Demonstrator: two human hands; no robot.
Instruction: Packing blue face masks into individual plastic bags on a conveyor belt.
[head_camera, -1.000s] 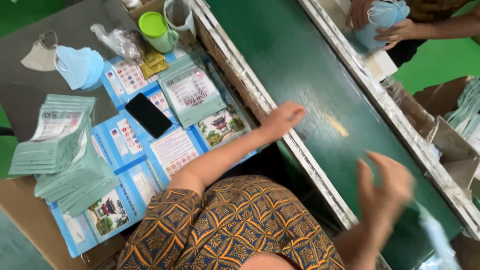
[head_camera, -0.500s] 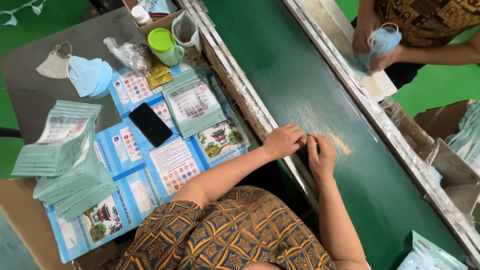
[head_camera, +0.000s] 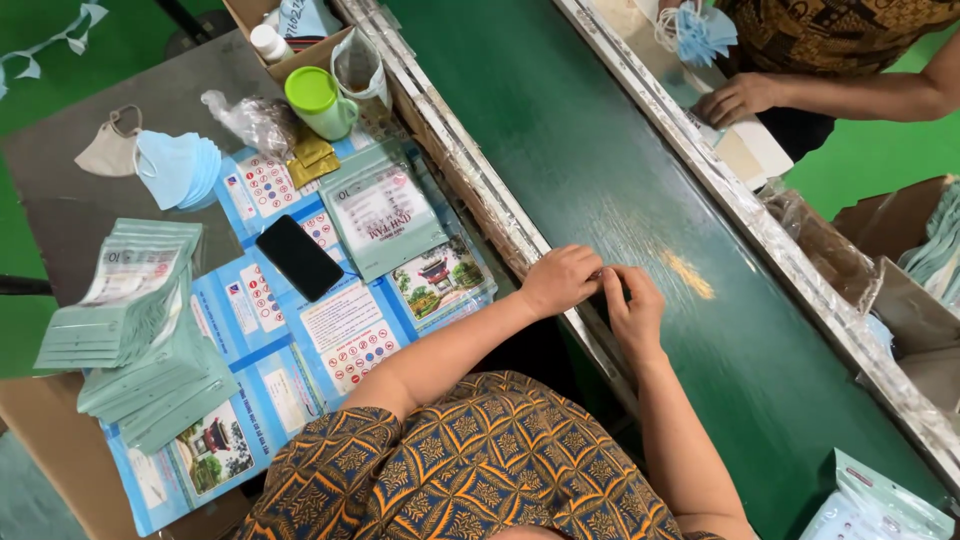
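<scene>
Both hands now meet at the near edge of the green conveyor belt (head_camera: 640, 220); a second ago they were apart, the right one lifted and open over the belt. The left hand (head_camera: 562, 280) is curled narrow and the right hand (head_camera: 632, 305) is pinched against it, fingertips touching. Between them there may be something small, but I cannot tell what it is. So the work has moved from reaching to fine handling at the metal rail (head_camera: 470, 180). On the bench (head_camera: 60, 200) to the left lie a stack of pale green packets (head_camera: 130, 300), a black phone (head_camera: 300, 257) and blue masks (head_camera: 175, 168). Across the belt, another person's hand (head_camera: 740, 97) rests near more masks.
</scene>
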